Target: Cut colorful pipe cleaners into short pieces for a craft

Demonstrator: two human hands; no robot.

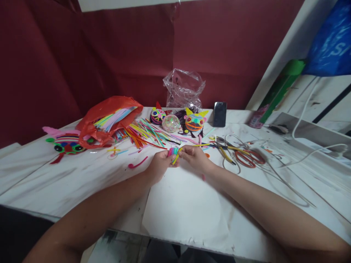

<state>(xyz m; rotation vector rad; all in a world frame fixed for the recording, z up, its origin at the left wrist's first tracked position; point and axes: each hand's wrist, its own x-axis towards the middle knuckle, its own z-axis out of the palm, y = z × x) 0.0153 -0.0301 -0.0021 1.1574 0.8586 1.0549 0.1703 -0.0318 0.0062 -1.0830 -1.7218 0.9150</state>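
Observation:
Both hands meet over the middle of the table. My left hand (pixel 161 163) is closed round a small bundle of coiled pipe cleaners (pixel 172 151) in pink, turquoise and purple. A yellow pipe cleaner (pixel 176 157) crosses the front of that bundle, and my right hand (pixel 194 157) pinches it between thumb and finger. Part of the yellow strand sticks out to the right, past the right hand. Beneath the hands lies a white sheet of paper (pixel 186 208). Near the left hand rests a curled pink pipe cleaner (pixel 138 163).
Behind lie loose pipe cleaners (pixel 149 132) and a red plastic bag (pixel 109 109). Decorated creature figures (pixel 195 120) stand by a clear glittery ball (pixel 170 123) and a phone (pixel 219 114). Yellow-handled pliers (pixel 226 153), a coiled cord (pixel 250 159) and cables are to the right.

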